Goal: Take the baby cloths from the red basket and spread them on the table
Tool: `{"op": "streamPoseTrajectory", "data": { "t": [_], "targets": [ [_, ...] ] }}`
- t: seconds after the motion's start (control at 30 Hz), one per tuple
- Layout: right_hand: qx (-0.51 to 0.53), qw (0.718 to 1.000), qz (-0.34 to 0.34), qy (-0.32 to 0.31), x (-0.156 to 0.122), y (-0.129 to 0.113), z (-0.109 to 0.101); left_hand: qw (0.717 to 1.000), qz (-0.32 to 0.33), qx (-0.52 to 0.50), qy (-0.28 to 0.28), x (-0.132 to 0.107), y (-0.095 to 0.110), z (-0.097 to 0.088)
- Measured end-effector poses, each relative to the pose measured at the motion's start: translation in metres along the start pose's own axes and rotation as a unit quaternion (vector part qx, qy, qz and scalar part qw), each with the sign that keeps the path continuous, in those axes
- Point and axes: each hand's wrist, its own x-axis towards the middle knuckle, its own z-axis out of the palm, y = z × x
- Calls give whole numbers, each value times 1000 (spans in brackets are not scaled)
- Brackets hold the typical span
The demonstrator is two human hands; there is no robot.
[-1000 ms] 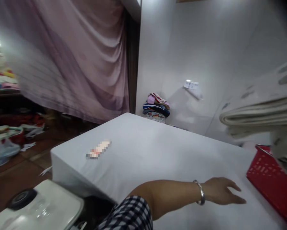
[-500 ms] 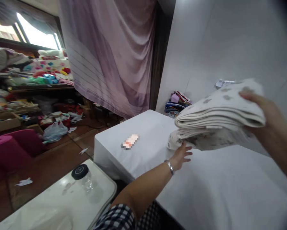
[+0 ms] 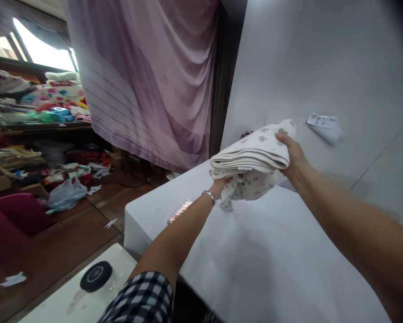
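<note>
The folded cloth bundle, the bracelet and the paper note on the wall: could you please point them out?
folded cloth bundle [image 3: 251, 157], head view, on its stacked folded edge.
bracelet [image 3: 208, 194], head view, on the band at the wrist.
paper note [image 3: 322, 121], head view, on its printed face.

A cluttered home textile workroom: a white-covered work table [image 3: 271, 269], a mauve draped curtain [image 3: 147, 76], shelves piled with coloured fabrics [image 3: 53, 101], and scraps and bags on the floor [image 3: 67, 197].

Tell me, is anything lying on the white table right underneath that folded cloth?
Nothing visible: the table below the folded cloth looks bare. Both the left hand and right hand already hold it.
</note>
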Motion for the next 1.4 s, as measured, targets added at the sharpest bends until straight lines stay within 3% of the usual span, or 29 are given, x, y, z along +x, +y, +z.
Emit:
{"op": "streamPoseTrajectory", "data": {
  "t": [0.1, 0.2, 0.33, 0.37, 0.43, 0.5, 0.63, 0.77, 0.87, 0.97, 1.13, 1.23, 1.33, 1.4],
  "targets": [
    [47, 998, -40, -16, 18, 0, 2, 999, 37, 0, 12, 25, 24, -13],
    [93, 994, -58, -16, 30, 15, -12, 999, 43, -18, -20, 33, 23, -21],
    [149, 988, -10, 50, 26, 73, -60, 989, -78, -42, -120, 8, -31, -15],
    [155, 985, 25, 65, 20, 93, -75, 981, -107, -53, -153, -3, -50, -13],
    [154, 973, 138, 105, -1, 131, -101, 935, -169, -140, -277, -26, -86, -9],
    [138, 948, 235, 163, -28, 163, -121, 906, -186, -215, -313, -48, -114, -8],
    [144, 934, 277, 172, -83, 195, -139, 909, -217, -255, -249, -83, -145, -13],
    [158, 918, 326, 163, -123, 206, -140, 930, -255, -239, -111, -103, -154, -14],
    [166, 908, 344, 173, -140, 216, -136, 937, -220, -268, -32, -107, -149, -11],
    [137, 910, 353, 172, -149, 226, -133, 938, -154, -310, -9, -107, -135, -3],
    [-55, 908, 383, 159, -159, 222, -151, 959, -71, -274, 5, -113, -117, 18],
    [-273, 876, 328, 222, -162, 205, -180, 964, -67, -258, 18, -113, -119, 20],
    [-432, 848, 152, 266, -157, 186, -200, 939, -125, -319, 9, -106, -124, 14],
    [-447, 864, 53, 225, -149, 177, -198, 917, -153, -369, -4, -99, -125, 11]
  ]
}}
